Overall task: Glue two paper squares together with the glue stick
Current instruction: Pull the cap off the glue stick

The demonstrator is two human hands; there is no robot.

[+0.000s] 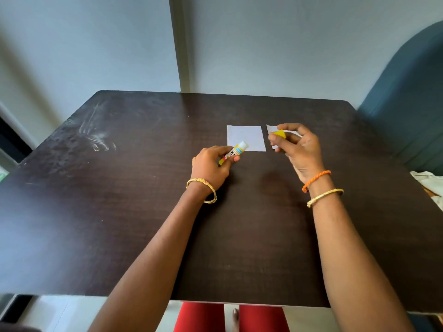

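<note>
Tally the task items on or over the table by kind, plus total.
Paper squares: 2, the left paper square lying flat and the right paper square partly behind the right hand
Glue stick: 1, uncapped, held by the left hand
Yellow cap: 1, in the right hand's fingers
Total: 4

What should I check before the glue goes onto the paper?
1. Cap off the glue stick: ok, right hand holds it.
2. Left hand grip on the stick: ok.
3. Glue tip pointing at the left square: ok.
4. Left square flat on the table: ok.
5. Right square flat: cannot tell, the hand hides it.
6. Glue wound out far enough: cannot tell.
</note>
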